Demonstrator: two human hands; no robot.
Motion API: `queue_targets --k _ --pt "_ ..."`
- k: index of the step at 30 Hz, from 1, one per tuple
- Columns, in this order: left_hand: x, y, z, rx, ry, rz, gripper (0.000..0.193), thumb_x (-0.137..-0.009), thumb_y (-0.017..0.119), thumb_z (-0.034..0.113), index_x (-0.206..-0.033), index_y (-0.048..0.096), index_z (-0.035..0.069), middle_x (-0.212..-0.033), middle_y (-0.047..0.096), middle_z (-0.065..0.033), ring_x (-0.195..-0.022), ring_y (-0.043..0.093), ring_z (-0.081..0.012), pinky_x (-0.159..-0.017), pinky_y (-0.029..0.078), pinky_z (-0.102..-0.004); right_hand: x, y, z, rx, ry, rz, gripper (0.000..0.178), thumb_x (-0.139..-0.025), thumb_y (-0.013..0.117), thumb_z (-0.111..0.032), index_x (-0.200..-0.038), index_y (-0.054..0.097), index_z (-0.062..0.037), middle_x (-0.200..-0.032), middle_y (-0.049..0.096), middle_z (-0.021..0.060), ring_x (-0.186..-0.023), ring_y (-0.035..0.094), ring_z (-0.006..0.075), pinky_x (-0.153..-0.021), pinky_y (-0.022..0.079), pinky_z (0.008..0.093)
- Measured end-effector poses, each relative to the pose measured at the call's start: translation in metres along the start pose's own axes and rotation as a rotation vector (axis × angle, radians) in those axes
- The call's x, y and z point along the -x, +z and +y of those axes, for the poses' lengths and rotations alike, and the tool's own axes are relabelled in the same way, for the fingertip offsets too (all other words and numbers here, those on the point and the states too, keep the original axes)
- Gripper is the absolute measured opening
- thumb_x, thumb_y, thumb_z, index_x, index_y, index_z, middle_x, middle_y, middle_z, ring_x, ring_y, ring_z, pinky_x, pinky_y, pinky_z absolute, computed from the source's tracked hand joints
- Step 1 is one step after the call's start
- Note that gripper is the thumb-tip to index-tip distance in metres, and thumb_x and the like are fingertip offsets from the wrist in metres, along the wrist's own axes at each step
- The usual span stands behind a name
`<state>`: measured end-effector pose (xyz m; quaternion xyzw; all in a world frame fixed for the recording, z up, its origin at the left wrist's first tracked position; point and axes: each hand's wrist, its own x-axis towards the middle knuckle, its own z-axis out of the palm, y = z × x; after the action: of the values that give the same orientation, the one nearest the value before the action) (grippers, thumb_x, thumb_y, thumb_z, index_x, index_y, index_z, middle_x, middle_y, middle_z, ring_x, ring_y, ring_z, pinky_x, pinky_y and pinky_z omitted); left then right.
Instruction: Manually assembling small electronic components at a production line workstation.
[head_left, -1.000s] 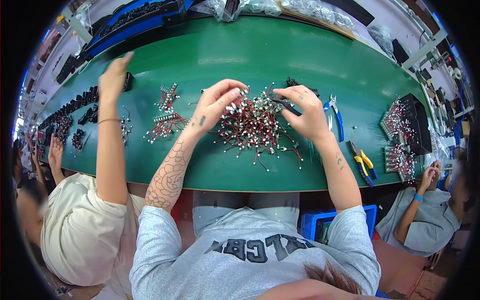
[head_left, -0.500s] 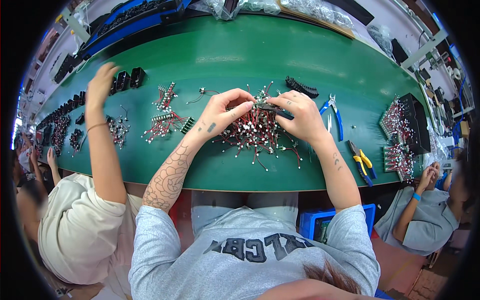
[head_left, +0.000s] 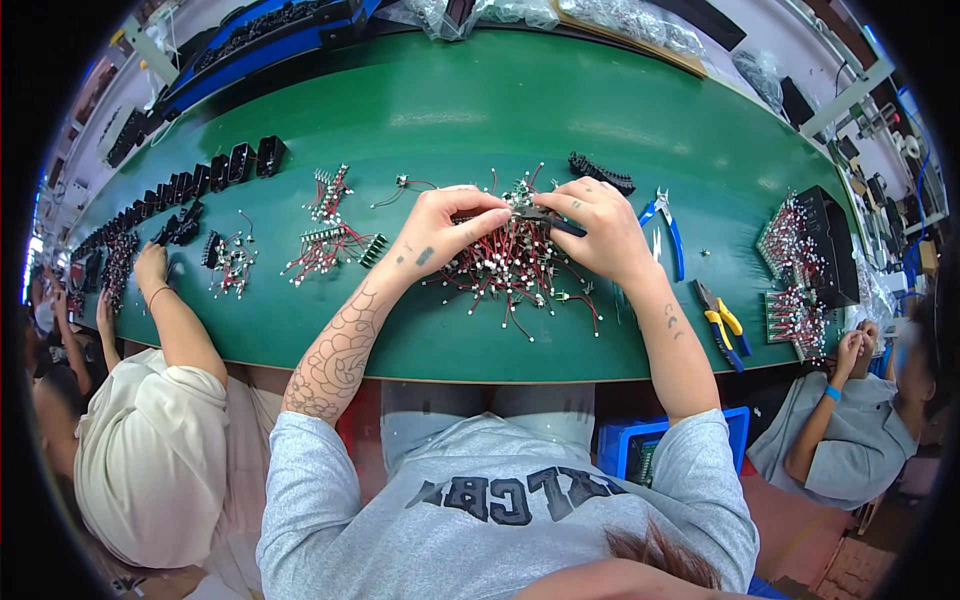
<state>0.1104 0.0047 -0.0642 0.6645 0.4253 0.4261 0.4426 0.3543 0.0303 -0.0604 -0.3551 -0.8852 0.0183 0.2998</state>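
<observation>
Above a heap of small circuit boards with red and black wires and white connectors [head_left: 500, 265], my two hands are close together. My left hand [head_left: 452, 225] is closed in a pinch at the heap's top; what its fingertips hold is too small to make out. Closed in my right hand [head_left: 600, 228] is a dark pliers-like tool [head_left: 548, 217], its tip pointing left toward the left fingertips. My fingers partly cover the tool, so its jaws are hard to read.
Blue-handled pliers [head_left: 677, 245] and yellow-and-blue pliers [head_left: 722, 325] lie to the right. Further right is a black box [head_left: 830, 245] beside wired boards. Smaller wired clusters [head_left: 330, 240] and a row of black housings [head_left: 240, 162] are leftward. Co-workers sit on both sides.
The left co-worker's hand has come down from the black housings to the near side of the table. My own hands have barely moved.
</observation>
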Motion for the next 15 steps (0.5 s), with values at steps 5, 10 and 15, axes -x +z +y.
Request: queue_targets --k 5,10,15 --pt "0.0003 -0.0032 0.0028 -0.051 0.005 -0.042 0.016 -0.09 0.069 0.012 -0.098 0.075 -0.001 -0.083 0.066 -0.0027 -0.068 0.054 -0.0084 -0.061 0.043 -0.0209 -0.0013 0.0008 0.0006 0.016 -0.09 0.026 0.032 -0.071 0.074 -0.013 -0.103 0.073 -0.0115 -0.094 0.069 0.0042 -0.084 0.062 0.0222 -0.081 0.05 0.0323" --pt "0.0004 -0.0054 0.0033 0.01 0.069 -0.071 0.013 -0.091 0.069 0.009 -0.095 0.074 -0.002 -0.083 0.065 -0.0019 -0.07 0.051 -0.0077 -0.06 0.038 -0.02 0.0004 0.002 -0.0006 -0.155 -0.009 -0.045 0.029 -0.071 0.073 -0.011 -0.101 0.074 -0.0086 -0.092 0.07 0.0052 -0.081 0.063 0.0238 -0.077 0.051 0.0324" --pt "-0.0017 -0.0105 -0.0007 0.105 0.069 -0.15 0.013 -0.09 0.07 0.008 -0.095 0.074 -0.003 -0.081 0.064 -0.0018 -0.069 0.049 -0.0086 -0.06 0.036 -0.0206 0.0017 0.0054 0.0023 -0.412 0.078 -0.126 0.028 -0.071 0.071 -0.008 -0.098 0.074 -0.0036 -0.089 0.072 0.0069 -0.076 0.064 0.0248 -0.071 0.051 0.0321"
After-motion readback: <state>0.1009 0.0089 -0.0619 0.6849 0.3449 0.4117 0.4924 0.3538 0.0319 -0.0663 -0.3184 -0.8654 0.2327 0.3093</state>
